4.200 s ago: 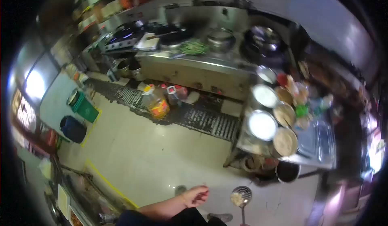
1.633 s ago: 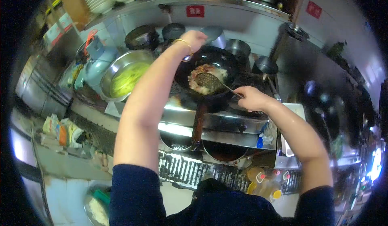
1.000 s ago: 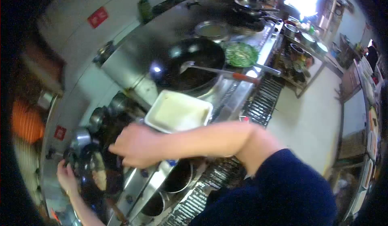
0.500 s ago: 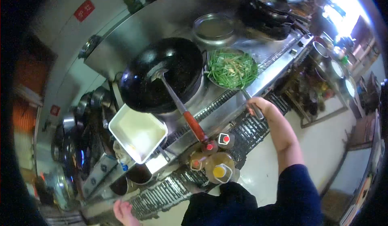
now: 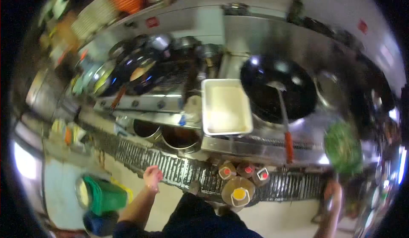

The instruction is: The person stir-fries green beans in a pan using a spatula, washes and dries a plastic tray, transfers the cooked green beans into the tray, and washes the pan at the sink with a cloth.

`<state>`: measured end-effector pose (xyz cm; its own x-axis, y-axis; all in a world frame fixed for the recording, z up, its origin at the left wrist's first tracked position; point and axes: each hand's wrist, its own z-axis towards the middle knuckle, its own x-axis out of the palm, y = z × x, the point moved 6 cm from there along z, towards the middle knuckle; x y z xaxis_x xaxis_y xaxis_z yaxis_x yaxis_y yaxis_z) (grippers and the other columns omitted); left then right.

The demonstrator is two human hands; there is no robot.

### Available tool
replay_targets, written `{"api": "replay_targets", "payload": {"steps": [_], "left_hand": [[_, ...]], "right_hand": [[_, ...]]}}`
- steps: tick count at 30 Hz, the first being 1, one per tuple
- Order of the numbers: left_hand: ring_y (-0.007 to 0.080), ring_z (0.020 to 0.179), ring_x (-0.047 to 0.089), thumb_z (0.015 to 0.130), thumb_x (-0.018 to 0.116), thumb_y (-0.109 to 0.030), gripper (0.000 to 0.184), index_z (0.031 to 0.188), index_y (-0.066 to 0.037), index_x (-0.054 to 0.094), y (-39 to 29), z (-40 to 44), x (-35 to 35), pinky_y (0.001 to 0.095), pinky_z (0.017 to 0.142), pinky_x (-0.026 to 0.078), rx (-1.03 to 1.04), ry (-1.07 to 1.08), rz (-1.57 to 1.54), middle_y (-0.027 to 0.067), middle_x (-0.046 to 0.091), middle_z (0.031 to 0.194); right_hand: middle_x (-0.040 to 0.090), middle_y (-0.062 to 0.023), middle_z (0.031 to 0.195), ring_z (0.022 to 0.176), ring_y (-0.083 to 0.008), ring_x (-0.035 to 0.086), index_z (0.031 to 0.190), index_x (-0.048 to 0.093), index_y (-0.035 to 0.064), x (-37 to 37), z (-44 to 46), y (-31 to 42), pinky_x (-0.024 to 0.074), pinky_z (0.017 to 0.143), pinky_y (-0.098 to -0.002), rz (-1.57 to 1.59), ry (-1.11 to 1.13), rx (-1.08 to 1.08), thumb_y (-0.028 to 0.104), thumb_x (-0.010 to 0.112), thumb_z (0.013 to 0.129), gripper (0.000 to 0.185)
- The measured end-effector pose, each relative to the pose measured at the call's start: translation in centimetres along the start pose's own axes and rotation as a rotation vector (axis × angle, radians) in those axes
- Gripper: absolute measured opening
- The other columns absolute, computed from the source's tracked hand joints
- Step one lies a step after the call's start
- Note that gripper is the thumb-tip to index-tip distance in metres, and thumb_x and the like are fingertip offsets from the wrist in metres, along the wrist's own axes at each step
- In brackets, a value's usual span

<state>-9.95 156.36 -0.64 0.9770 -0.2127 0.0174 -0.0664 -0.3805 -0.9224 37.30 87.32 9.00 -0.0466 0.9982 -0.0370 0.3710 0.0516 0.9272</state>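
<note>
Greens (image 5: pixel 343 148) on the right, with the right hand (image 5: pixel 333 192) on their handle (image 5: pixel 336 177).
Holding or carrying the greens looks like the step now: they are by the front edge of the counter (image 5: pixel 255 150), right of the big black wok (image 5: pixel 259 95), but I cannot tell if they rest there or hang in the air. The right fingers look wrapped around the handle. The left hand (image 5: pixel 152 178) is low, by the floor grate (image 5: pixel 181 174), fingers bent, nothing seen in it; it is too blurry to tell if they touch. Moving the greens calls for a firm, flat hold. A red ladle handle (image 5: pixel 289 147) sticks out from the wok and could get bumped. Big bottles (image 5: pixel 237 191) stand between the hands. A white tray (image 5: pixel 226 106) sits left of the wok.
</note>
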Motion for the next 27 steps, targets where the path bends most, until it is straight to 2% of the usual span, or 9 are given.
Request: {"api": "replay_targets", "payload": {"steps": [1, 2, 7, 11, 13, 15, 17, 22, 27], "left_hand": [[0.0136, 0.057, 0.055, 0.086, 0.062, -0.009, 0.015, 0.101, -0.009, 0.06, 0.6, 1.5, 0.0, 0.0257, 0.047, 0.045, -0.068, -0.003, -0.088, 0.0073, 0.06, 0.074], [0.0138, 0.057, 0.056, 0.086, 0.063, -0.01, 0.015, 0.101, -0.008, 0.06, 0.5, 2.5, 0.1, 0.0257, 0.047, 0.045, -0.078, 0.013, -0.093, 0.0074, 0.06, 0.074], [0.0143, 0.068, 0.06, 0.087, 0.066, -0.02, 0.021, 0.103, -0.01, 0.059, -5.3, 10.4, 6.2, 0.0285, 0.059, 0.05, -0.175, 0.239, -0.176, 0.006, 0.063, 0.078], [0.0269, 0.119, 0.047, 0.093, 0.051, -0.05, 0.072, 0.144, -0.005, 0.026, -17.8, 19.6, 14.5, 0.0452, 0.105, 0.037, -0.187, 0.404, -0.581, 0.0147, 0.051, 0.128], [0.0254, 0.118, 0.047, 0.092, 0.048, -0.055, 0.074, 0.141, -0.004, 0.027, -22.2, 25.6, 17.8, 0.0501, 0.109, 0.031, -0.279, 0.453, -0.767, 0.0126, 0.049, 0.126], [0.0239, 0.082, 0.056, 0.093, 0.049, -0.053, 0.05, 0.103, -0.004, 0.05, -25.3, 30.8, 20.2, 0.043, 0.095, 0.044, -0.314, 0.615, -0.938, 0.0092, 0.057, 0.084], [0.0171, 0.056, 0.049, 0.095, 0.052, -0.041, 0.031, 0.089, -0.011, 0.047, -29.0, 30.9, 19.7, 0.0311, 0.052, 0.046, -0.464, 0.422, -0.928, 0.0041, 0.051, 0.071], [0.0077, 0.046, 0.04, 0.095, 0.053, -0.03, 0.019, 0.087, -0.014, 0.047, -32.2, 34.8, 13.1, 0.019, 0.037, 0.031, -0.475, 0.53, -0.356, -0.0007, 0.051, 0.067], [0.0045, 0.044, 0.041, 0.094, 0.053, -0.025, 0.01, 0.094, -0.016, 0.057, -36.9, 41.4, 2.1, 0.0199, 0.033, 0.023, -0.216, 0.589, 0.36, -0.0022, 0.051, 0.063]], "right_hand": [[0.045, 0.0013, 0.057, 0.047, -0.0126, 0.042, 0.074, 0.057, 0.0127, -0.7, -2.6, 0.5, 0.0371, 0.043, -0.0292, 0.098, 0.129, -0.024, 0.027, 0.055, 0.088, 0.02], [0.047, 0.0021, 0.059, 0.045, -0.0132, 0.04, 0.082, 0.06, 0.0111, -7.3, -2.7, -2.0, 0.0322, 0.039, -0.0296, -0.15, -0.214, -0.269, 0.028, 0.056, 0.088, 0.019], [0.049, -0.0001, 0.061, 0.044, -0.0123, 0.042, 0.093, 0.059, 0.0075, 6.4, -20.4, 7.9, 0.033, 0.038, -0.027, -0.033, -0.28, -0.096, 0.023, 0.057, 0.088, 0.016], [0.052, -0.0019, 0.062, 0.044, -0.0116, 0.044, 0.102, 0.057, 0.0047, 19.5, -30.2, 11.7, 0.0336, 0.038, -0.0249, -0.005, -0.289, -0.077, 0.019, 0.059, 0.088, 0.02], [0.053, -0.0028, 0.063, 0.044, -0.0113, 0.045, 0.106, 0.057, 0.0032, 25.6, -33.4, 12.8, 0.034, 0.038, -0.0239, 0.013, -0.268, -0.065, 0.017, 0.059, 0.088, 0.023], [0.054, -0.0037, 0.063, 0.044, -0.011, 0.046, 0.111, 0.056, 0.0018, 30.7, -33.9, 12.8, 0.0343, 0.038, -0.0228, 0.074, -0.228, -0.022, 0.014, 0.06, 0.088, 0.027], [0.047, -0.0031, 0.058, 0.043, -0.0135, 0.043, 0.094, 0.057, -0.0006, 33.6, -32.8, 10.8, 0.0334, 0.037, -0.024, 0.278, -0.314, 0.001, 0.019, 0.061, 0.087, 0.021], [0.049, -0.0056, 0.084, 0.049, -0.0164, 0.046, 0.132, 0.04, 0.0042, 46.4, -27.7, 6.4, 0.0392, 0.039, -0.037, 0.614, 0.452, 0.212, 0.015, 0.058, 0.085, 0.051], [0.047, -0.0052, 0.073, 0.042, -0.0114, 0.042, 0.114, 0.048, -0.0019, 62.3, -27.6, 7.3, 0.0373, 0.032, -0.0278, 0.618, 0.537, 0.249, 0.009, 0.058, 0.078, 0.039]]}}
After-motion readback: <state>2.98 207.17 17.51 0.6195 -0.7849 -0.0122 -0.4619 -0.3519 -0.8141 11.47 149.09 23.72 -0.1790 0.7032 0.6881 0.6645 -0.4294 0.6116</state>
